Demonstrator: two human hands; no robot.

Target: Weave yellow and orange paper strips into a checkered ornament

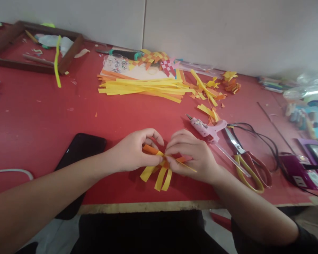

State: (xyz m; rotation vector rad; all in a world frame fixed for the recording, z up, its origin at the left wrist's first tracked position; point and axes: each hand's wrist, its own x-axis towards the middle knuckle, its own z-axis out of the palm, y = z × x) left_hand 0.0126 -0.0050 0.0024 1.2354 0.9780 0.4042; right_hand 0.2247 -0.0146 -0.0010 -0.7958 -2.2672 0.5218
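The left hand (134, 150) and right hand (193, 155) pinch crossed paper strips (160, 179), lower centre; slackened fingers could let them slip apart; a rightward swing might knock the glue gun (208, 131).

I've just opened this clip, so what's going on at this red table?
A person pinches a small cluster of yellow and orange strips between the fingers of the left hand and right hand, near the table's front edge. The fingers partly hide how the strips join. A pile of loose strips lies further back. A pink glue gun and scissors lie beyond the right hand; the left forearm crosses above a black phone.
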